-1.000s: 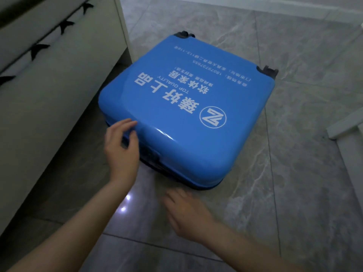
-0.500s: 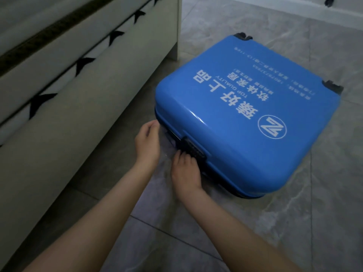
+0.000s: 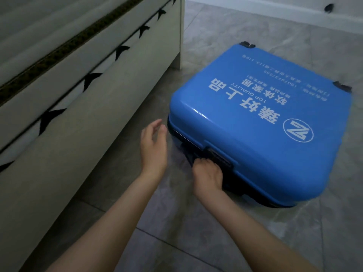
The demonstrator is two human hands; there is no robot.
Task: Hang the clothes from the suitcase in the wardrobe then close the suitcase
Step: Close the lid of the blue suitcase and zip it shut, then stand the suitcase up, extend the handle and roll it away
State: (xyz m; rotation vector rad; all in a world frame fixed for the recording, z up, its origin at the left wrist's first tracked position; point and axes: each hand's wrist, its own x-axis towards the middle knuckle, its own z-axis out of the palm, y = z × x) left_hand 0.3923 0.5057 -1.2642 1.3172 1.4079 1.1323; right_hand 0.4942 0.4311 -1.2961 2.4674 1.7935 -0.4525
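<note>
A blue hard-shell suitcase (image 3: pixel 261 122) with white lettering lies flat and closed on the grey tiled floor. Its dark lock (image 3: pixel 218 155) faces me on the near side. My right hand (image 3: pixel 208 175) has its fingers curled at the dark seam just below and left of the lock; what they pinch is hidden. My left hand (image 3: pixel 154 143) hovers with relaxed fingers beside the suitcase's near-left corner, not touching it. No clothes are in view.
A pale bed base with a mattress and black-trimmed fabric (image 3: pixel 59 95) runs along the left, close to the suitcase. A white skirting board (image 3: pixel 275 16) crosses the back. Two black wheels (image 3: pixel 341 87) stick out at the suitcase's far end.
My right hand has come in from the floor to the lock area and curled its fingers there. My left hand has left the suitcase's lid edge and now hovers beside the corner.
</note>
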